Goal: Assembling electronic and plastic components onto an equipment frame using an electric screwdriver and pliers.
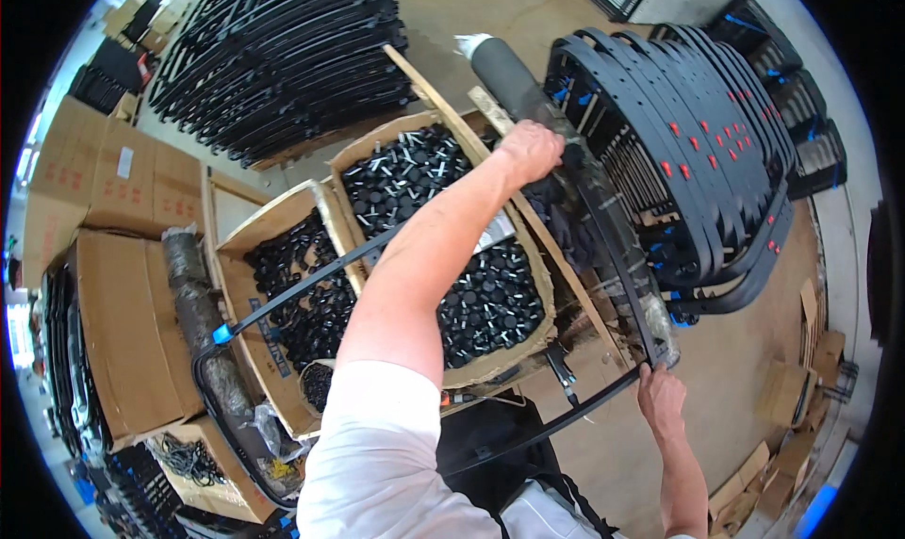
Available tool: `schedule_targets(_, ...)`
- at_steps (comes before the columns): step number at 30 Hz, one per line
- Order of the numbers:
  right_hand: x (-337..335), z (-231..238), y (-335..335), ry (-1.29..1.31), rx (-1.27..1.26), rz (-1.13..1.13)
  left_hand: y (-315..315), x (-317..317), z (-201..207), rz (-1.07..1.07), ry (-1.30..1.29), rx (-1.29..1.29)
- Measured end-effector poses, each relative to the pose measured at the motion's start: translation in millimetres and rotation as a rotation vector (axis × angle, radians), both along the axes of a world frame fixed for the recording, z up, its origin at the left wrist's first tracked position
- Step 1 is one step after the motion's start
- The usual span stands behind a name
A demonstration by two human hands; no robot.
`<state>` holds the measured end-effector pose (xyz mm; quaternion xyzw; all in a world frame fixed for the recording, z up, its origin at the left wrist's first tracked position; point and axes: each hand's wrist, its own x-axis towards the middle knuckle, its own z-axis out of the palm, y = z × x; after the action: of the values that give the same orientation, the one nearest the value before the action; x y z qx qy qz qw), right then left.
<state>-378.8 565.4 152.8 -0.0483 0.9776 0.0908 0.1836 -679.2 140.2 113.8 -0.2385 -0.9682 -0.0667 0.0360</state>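
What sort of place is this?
Probably an assembly workshop or factory: there's a large stack of long black frames, plus a brown cardboard box holding round black pieces with silver stems.

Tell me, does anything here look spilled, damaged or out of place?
Slightly: loose cardboard pieces lie askew on the floor at the right, looking discarded, and crumpled clear plastic bulges beside the wrapped roll at left, looking untidy.
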Motion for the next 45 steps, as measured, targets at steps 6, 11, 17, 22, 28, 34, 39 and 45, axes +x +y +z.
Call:
schedule_targets(6,1,-5,7,0.026,0.019,-0.112,-36,13,-9,0.150,-0.008,0.276)
schedule_targets(11,-5,-4,-3,0.008,0.025,-0.110,-195,50,-76,0.706,0.043,0.058)
schedule_targets(17,-44,50,-36,-0.061,0.070,0.046,-215,50,-105,0.697,-0.164,0.051)
schedule_targets(22,-141,80,-209,0.162,-0.613,0.416,-234,86,-84,0.721,-0.289,0.056)
schedule_targets(28,-278,-38,-412,0.281,-0.660,0.750,-180,225,20,0.721,0.053,0.768)
schedule_targets(34,-337,-159,-523,0.347,-0.181,0.692,-117,452,72,0.880,0.011,0.887)
schedule_targets(39,-358,-161,-532,0.408,-0.150,0.851,-75,555,64,1.164,-0.243,1.057)
schedule_targets(45,-296,-104,-513,0.312,-0.380,0.989,-61,582,23,0.923,-0.283,1.170)
